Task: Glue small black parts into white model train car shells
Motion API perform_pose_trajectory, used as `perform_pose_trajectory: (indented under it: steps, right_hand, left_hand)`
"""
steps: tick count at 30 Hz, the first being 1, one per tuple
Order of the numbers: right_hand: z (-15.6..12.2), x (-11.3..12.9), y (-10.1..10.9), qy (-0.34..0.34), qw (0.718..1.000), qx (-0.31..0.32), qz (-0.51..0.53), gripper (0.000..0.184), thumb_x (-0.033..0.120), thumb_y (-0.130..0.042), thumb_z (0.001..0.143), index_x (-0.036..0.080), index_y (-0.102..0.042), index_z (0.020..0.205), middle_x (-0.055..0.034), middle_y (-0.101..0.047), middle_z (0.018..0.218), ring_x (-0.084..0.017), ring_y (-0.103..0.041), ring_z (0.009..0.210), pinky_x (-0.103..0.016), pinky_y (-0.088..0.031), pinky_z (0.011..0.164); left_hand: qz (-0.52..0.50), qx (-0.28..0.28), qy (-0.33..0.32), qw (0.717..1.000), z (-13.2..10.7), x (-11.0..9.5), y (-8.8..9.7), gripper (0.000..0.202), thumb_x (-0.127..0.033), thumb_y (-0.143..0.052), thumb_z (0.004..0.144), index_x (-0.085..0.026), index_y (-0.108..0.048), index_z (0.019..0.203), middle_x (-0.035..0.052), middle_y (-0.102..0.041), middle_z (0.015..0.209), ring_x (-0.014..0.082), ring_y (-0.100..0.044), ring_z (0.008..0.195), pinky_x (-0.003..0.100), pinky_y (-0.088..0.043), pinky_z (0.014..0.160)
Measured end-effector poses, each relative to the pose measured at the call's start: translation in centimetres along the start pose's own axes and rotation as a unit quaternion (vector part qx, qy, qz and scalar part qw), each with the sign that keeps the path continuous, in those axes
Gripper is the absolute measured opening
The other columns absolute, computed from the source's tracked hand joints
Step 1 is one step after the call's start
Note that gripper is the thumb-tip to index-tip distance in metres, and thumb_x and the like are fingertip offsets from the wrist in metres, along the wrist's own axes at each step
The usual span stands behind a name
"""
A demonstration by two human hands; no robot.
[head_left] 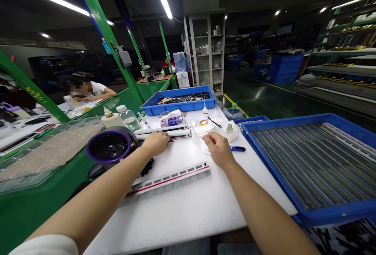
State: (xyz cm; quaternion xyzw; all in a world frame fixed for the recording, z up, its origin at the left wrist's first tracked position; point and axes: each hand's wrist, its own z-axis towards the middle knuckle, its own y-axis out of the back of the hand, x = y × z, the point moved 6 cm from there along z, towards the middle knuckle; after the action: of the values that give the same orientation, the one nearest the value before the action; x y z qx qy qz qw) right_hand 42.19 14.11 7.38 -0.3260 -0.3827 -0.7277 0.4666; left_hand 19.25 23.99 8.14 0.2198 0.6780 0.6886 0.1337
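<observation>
My left hand is closed over the white work surface, beside two white train-car shells with dark windows. A small dark bit shows at its fingertips, too small to name. My right hand is closed in a pinch near crumpled white tissue and a small translucent white bottle; whatever lies between its fingers is hidden. By that hand lies a blue-and-black handled tool. Nearer to me, between my forearms, a white train-car shell with a red stripe lies on the white foam board.
A black bowl-shaped device with a purple rim stands left, near bottles. Behind is a blue tray of black parts. A blue tray with long clear strips sits right. A co-worker leans over a bench at left.
</observation>
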Motion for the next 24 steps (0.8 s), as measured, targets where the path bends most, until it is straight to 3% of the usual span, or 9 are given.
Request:
perform_pose_trajectory:
  steps: [3, 6, 10, 14, 18, 20, 24]
  right_hand:
    - [-0.2, -0.2, -0.4, -0.031, 0.998, 0.021, 0.041, 0.021, 0.035, -0.055, 0.087, 0.018, -0.066, 0.081, -0.0007, -0.062, 0.072, -0.015, -0.055, 0.068, -0.027, -0.041, 0.062]
    - [-0.4, -0.7, -1.2, -0.086, 0.983, 0.059, 0.150, 0.020, 0.035, -0.060, 0.082, 0.018, -0.068, 0.090, -0.0018, -0.064, 0.074, -0.015, -0.058, 0.067, -0.027, -0.045, 0.061]
    - [-0.4, -0.7, -1.5, -0.109, 0.953, 0.086, 0.270, 0.022, 0.037, -0.067, 0.077, 0.016, -0.068, 0.082, -0.0003, -0.062, 0.064, -0.012, -0.054, 0.052, -0.024, -0.042, 0.049]
    - [-0.2, -0.6, -1.2, -0.122, 0.933, 0.085, 0.327, 0.020, 0.035, -0.071, 0.075, 0.015, -0.068, 0.077, 0.0001, -0.061, 0.060, -0.011, -0.054, 0.050, -0.023, -0.042, 0.048]
    - [-0.3, -0.4, -1.6, -0.145, 0.923, 0.112, 0.339, 0.020, 0.034, -0.074, 0.072, 0.015, -0.068, 0.075, 0.0005, -0.061, 0.058, -0.010, -0.054, 0.048, -0.022, -0.042, 0.047]
    - [-0.5, -0.4, -1.9, -0.180, 0.894, 0.136, 0.386, 0.020, 0.033, -0.075, 0.071, 0.015, -0.065, 0.072, 0.0020, -0.058, 0.056, -0.008, -0.049, 0.044, -0.020, -0.038, 0.044]
    - [-1.5, -0.2, -3.0, -0.292, 0.795, 0.238, 0.475, 0.021, 0.030, -0.075, 0.065, 0.015, -0.060, 0.068, 0.0070, -0.047, 0.048, -0.002, -0.028, 0.035, -0.015, -0.021, 0.035]
  left_hand:
    - [-0.068, -0.009, -0.005, 0.998, -1.4, -2.2, 1.9, 0.020, -0.024, -0.049, 0.079, -0.019, -0.067, 0.083, 0.0102, -0.069, 0.098, 0.0260, -0.063, 0.092, 0.035, -0.047, 0.078]
    - [-0.160, 0.018, -0.045, 0.986, -3.5, -6.1, 3.1, 0.023, -0.029, -0.043, 0.083, -0.023, -0.065, 0.086, 0.0024, -0.071, 0.088, 0.0176, -0.065, 0.077, 0.026, -0.048, 0.067]
    - [-0.347, 0.012, -0.062, 0.936, -5.3, -10.4, 3.7, 0.017, -0.027, -0.042, 0.085, -0.022, -0.058, 0.084, -0.0019, -0.069, 0.080, 0.0145, -0.063, 0.071, 0.023, -0.045, 0.060]
    - [-0.441, -0.061, -0.020, 0.895, -5.6, -11.2, 3.8, 0.015, -0.030, -0.046, 0.085, -0.021, -0.056, 0.078, -0.0026, -0.061, 0.070, 0.0145, -0.056, 0.065, 0.025, -0.040, 0.056]
    - [-0.468, -0.080, -0.036, 0.879, -5.9, -11.1, 3.6, 0.018, -0.031, -0.047, 0.088, -0.022, -0.062, 0.085, -0.0021, -0.066, 0.077, 0.0142, -0.057, 0.071, 0.025, -0.043, 0.063]
    - [-0.468, -0.089, -0.052, 0.878, -6.4, -11.3, 3.6, 0.018, -0.030, -0.048, 0.089, -0.023, -0.064, 0.088, -0.0016, -0.069, 0.081, 0.0145, -0.060, 0.074, 0.025, -0.044, 0.066]
    - [-0.411, -0.176, -0.133, 0.884, -7.6, -12.4, 4.4, 0.018, -0.024, -0.047, 0.092, -0.022, -0.065, 0.092, 0.0028, -0.071, 0.087, 0.0165, -0.062, 0.080, 0.028, -0.045, 0.072]
